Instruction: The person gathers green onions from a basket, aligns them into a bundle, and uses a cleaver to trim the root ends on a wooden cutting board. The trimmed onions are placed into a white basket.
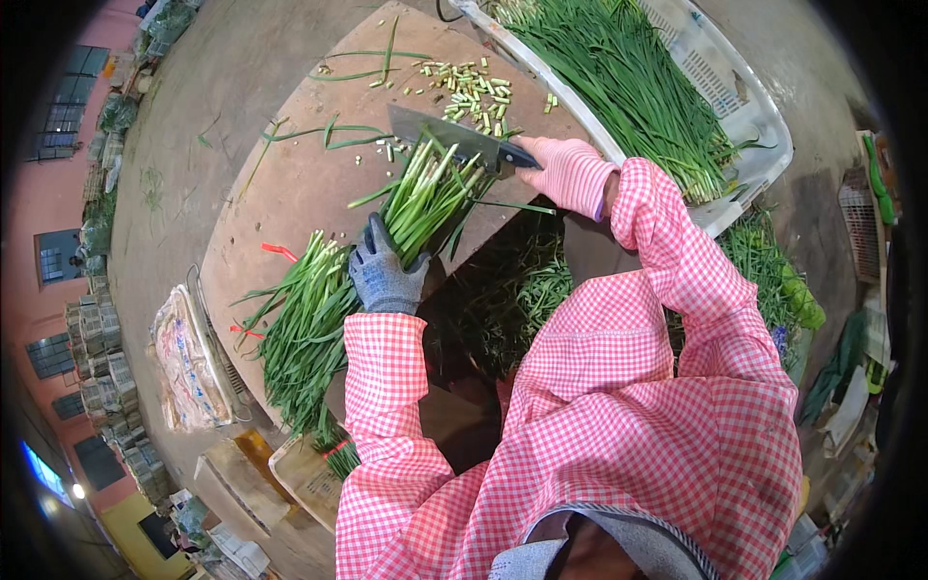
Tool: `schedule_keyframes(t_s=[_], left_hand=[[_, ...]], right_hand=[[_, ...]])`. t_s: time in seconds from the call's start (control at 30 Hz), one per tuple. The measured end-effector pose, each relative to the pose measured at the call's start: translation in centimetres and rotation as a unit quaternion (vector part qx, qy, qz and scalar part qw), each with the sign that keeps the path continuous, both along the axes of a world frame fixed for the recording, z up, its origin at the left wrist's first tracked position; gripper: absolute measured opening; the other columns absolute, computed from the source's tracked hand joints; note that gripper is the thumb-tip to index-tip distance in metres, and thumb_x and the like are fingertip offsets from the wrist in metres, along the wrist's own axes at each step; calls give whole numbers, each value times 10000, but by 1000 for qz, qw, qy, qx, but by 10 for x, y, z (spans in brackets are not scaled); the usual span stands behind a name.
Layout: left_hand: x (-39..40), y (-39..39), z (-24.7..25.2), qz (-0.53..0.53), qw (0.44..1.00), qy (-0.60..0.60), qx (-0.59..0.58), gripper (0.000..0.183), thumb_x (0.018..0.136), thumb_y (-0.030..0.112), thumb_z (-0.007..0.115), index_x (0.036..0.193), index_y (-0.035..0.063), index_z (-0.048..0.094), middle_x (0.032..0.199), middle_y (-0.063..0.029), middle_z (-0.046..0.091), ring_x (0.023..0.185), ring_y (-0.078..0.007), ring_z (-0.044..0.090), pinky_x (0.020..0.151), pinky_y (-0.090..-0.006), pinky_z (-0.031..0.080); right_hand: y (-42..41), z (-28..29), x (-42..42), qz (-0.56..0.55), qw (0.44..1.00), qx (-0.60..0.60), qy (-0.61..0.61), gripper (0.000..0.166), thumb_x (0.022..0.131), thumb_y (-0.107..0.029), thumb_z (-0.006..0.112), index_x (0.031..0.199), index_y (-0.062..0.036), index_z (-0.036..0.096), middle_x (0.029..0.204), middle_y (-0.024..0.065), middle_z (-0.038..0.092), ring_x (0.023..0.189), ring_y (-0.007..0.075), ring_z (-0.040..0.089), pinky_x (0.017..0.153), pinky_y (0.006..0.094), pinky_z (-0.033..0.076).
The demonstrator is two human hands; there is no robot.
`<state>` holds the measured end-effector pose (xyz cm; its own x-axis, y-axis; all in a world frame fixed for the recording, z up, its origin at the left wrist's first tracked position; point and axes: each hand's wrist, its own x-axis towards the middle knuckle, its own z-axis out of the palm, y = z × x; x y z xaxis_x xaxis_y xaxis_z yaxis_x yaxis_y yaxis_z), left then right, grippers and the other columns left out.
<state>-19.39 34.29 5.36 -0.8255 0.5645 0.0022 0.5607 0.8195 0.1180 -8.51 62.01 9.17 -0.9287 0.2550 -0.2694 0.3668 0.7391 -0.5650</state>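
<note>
My left hand [386, 270], in a grey-blue knit glove, grips a bunch of green garlic chives [428, 206] whose pale stem ends point away from me. In a pink striped glove, my right hand [569, 172] holds a cleaver [449, 138] by its black handle. The wide blade lies across the pale ends of the bunch; whether it touches them I cannot tell. Cut stem pieces [475, 90] are scattered just beyond the blade on the brown board [304, 181]. Beside my left hand rests a pile of chives [308, 341] with red ties near it.
A white plastic crate [761, 138] full of long chives stands at the upper right. Loose greens [544, 290] lie below the board's near edge. At the left are a plastic-wrapped package [190, 362] on the floor and stacked crates [98, 348] along the wall.
</note>
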Motion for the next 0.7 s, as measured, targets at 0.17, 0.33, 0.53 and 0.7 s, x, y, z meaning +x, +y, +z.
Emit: schedule_keyframes(t_s=[0.17,0.33,0.53,0.7], left_hand=[[6,8,16,-15,1000,0,-4,1053,593,438,770,1399,62,204,1283,-216,401,1154,-380,401,987,-503,293],[0,21,12,-34,999,8,-10,1070,583,449,778,1393,46,205,1300,-223,389,1178,-369,391,996,-491,285],[-1,29,19,-33,998,1,-48,1076,555,433,801,1374,31,230,1286,-210,399,1169,-351,406,991,-470,299],[-5,37,22,-48,997,1,-67,1091,538,427,810,1367,16,233,1282,-211,400,1164,-353,412,991,-459,307]], right_hand=[[-10,20,-2,30,999,35,-16,491,803,-167,565,1265,-117,408,903,191,621,812,358,611,680,422,492],[-40,19,-2,67,990,119,-18,506,801,-130,541,1276,-114,367,932,215,600,808,393,610,698,447,499],[-25,21,-7,38,997,45,-51,443,809,-177,549,1234,-128,433,1036,157,608,903,348,602,739,434,497],[-22,17,-1,39,995,87,-40,463,801,-167,573,1234,-106,419,980,167,612,862,346,615,712,434,503]])
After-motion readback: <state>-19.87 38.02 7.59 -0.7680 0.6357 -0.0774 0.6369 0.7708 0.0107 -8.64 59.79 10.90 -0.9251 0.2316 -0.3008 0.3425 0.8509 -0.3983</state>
